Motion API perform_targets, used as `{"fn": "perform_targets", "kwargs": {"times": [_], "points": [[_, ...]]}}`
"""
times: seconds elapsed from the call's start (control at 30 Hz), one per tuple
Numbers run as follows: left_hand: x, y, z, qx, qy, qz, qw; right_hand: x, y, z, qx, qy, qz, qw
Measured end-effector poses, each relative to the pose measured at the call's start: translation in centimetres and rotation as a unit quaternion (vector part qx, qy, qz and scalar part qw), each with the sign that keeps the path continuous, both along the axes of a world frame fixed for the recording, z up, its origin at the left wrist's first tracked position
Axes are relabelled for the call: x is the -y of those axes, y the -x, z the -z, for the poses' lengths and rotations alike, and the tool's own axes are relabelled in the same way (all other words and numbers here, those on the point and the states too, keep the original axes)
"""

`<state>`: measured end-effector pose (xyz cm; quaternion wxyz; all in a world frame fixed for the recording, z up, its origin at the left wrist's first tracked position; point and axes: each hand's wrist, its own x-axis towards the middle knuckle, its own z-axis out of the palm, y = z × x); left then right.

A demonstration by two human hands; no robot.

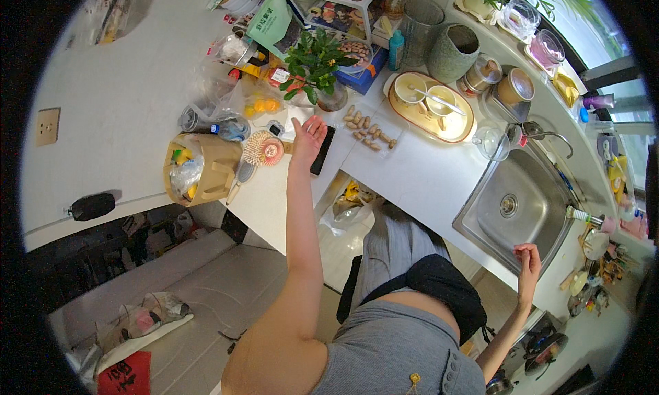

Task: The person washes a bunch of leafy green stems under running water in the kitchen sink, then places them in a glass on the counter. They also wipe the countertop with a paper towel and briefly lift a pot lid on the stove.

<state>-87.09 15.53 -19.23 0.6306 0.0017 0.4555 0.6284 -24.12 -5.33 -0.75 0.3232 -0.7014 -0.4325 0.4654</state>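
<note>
Palm up and fingers spread, my left hand (310, 137) is raised over the counter beside a black smartphone (323, 152) and holds nothing. A pleated round paper item (263, 148) and a hairbrush (244, 172) lie to its left. To its right, unshelled peanuts (368, 129) rest on a clear plastic sheet. My right hand (527, 256) hangs by the near edge of the stainless steel sink (507, 209), its fingers loosely bent, with nothing seen in them. An oval tray (458, 129) farther back bears two bowls and a spoon.
A brown paper bag (219, 163) stands at the counter's left end, near a water bottle (234, 129). A leafy plant (319, 60) in a glass vase is at the back. Right of the tray, a glass pitcher (491, 143) stands near the faucet (558, 136). A bagged bin sits below the counter.
</note>
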Motion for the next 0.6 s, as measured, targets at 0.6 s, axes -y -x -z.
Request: {"fn": "perform_targets", "kwargs": {"times": [0.6], "points": [[-9.9,-3.3,4.2,-0.617,0.127,0.148,0.762,1.1,0.4,-0.4,0.012,0.017,-0.009,1.000]]}}
